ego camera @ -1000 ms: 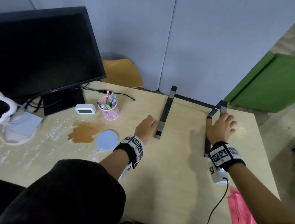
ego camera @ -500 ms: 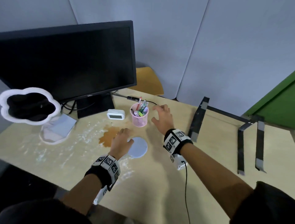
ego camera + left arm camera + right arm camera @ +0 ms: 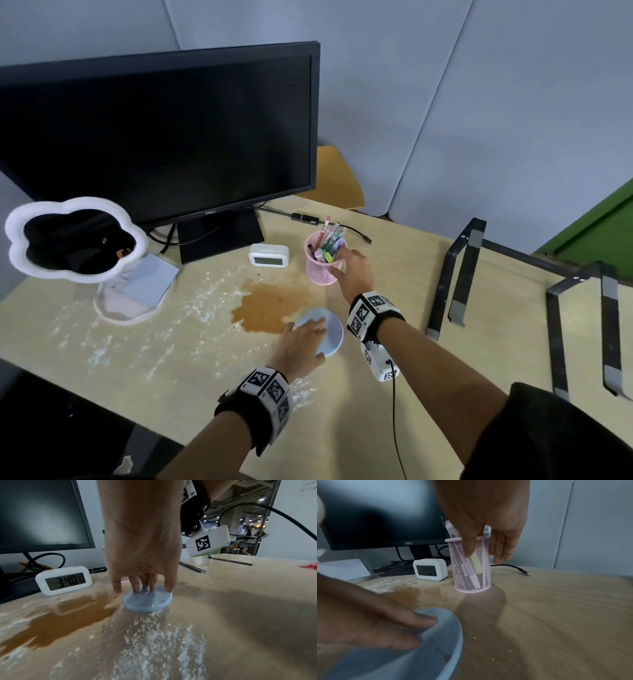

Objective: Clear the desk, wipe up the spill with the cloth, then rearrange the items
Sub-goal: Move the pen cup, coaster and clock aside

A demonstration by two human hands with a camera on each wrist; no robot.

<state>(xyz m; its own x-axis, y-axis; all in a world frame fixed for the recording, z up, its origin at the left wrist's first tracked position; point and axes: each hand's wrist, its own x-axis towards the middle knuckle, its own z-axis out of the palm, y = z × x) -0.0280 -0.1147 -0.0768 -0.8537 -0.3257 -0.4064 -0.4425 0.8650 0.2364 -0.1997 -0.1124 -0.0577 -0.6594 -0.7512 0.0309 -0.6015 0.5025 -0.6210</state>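
Note:
A brown spill (image 3: 270, 305) lies mid-desk, with white powder (image 3: 205, 298) scattered to its left and front. My left hand (image 3: 308, 329) rests with flat fingers on a round pale blue coaster (image 3: 330, 334) at the spill's right edge. In the left wrist view the fingertips (image 3: 137, 589) press on the top of the coaster (image 3: 147, 604). My right hand (image 3: 346, 263) grips the pink mesh pen holder (image 3: 320, 270), which stands upright behind the spill. Its thumb is on the front of the holder (image 3: 471, 568) and its fingers (image 3: 498, 555) are on the right side.
A white digital clock (image 3: 269, 255) stands left of the holder, in front of the black monitor (image 3: 164, 137). A cloud-shaped mirror (image 3: 72, 236) stands far left. Black metal stand bars (image 3: 455, 274) lie at the right. A reddish thing (image 3: 310, 566) lies at the desk's right edge.
Both hands left the black stand at the right and moved left. The left hand now lies on the coaster, and the right hand has reached the pen holder.

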